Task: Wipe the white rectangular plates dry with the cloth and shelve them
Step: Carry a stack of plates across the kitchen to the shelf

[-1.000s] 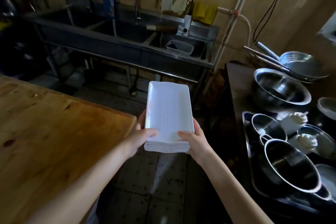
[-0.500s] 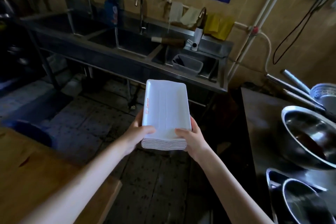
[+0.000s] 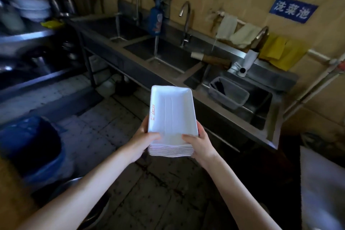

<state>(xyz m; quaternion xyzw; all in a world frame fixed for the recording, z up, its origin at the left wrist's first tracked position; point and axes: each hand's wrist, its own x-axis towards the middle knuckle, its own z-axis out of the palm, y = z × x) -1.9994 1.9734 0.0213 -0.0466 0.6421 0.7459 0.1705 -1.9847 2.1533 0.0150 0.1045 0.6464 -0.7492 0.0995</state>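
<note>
Two hands carry the stack of plates (image 3: 172,115), and I see that grip unchanged from half a second ago; what differs is the view, which has swung left, so the metal bowls that showed to the right of the sink unit (image 3: 168,56) are gone and a blurred metal rack (image 3: 28,43) now shows off its left end. My left hand (image 3: 142,141) holds the stack's near left corner, thumb curled over the top plate's rim, fingers beneath (hidden by the plates). My right hand (image 3: 200,144) holds the near right corner the same way. The stack sits level between both palms, its long side pointing away from me toward the sink unit, in the air above the tiled floor (image 3: 104,127) in front of it. A blue bin (image 3: 29,145) stands on the floor near the rack.
</note>
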